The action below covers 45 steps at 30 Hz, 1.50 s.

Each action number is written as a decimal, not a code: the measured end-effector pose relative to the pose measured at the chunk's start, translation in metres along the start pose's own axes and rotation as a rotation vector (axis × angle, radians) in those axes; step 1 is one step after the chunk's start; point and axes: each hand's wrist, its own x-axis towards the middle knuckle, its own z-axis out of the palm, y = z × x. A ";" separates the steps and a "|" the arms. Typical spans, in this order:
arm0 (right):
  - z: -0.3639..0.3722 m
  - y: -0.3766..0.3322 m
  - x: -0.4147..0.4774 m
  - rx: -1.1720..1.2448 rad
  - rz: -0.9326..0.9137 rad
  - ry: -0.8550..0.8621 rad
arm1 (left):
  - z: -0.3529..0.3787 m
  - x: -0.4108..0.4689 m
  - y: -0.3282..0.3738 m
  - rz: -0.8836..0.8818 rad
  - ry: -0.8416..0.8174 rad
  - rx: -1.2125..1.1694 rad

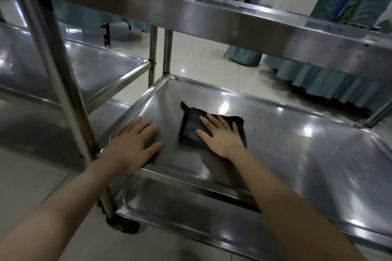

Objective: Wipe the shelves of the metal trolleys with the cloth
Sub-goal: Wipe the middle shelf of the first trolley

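Note:
A folded dark cloth [189, 128] lies on the middle shelf [297, 144] of a stainless steel trolley. My right hand [220, 135] lies flat on the cloth with its fingers spread, pressing it onto the metal. My left hand [132, 144] rests flat on the same shelf at its near left corner, fingers straight, a little apart from the cloth. The trolley's top shelf [212, 12] hangs over both hands, and a bottom shelf [191, 207] shows below my forearms.
A second metal trolley [95, 65] stands close on the left, its shelf spotted with water drops. An upright post [55, 65] rises beside my left hand, with a castor [123, 224] at its foot. Teal skirted tables [318, 78] stand beyond on the tiled floor.

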 end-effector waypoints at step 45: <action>0.009 -0.119 0.035 -0.047 -0.442 -0.034 | -0.012 -0.005 -0.019 -0.139 0.322 -0.606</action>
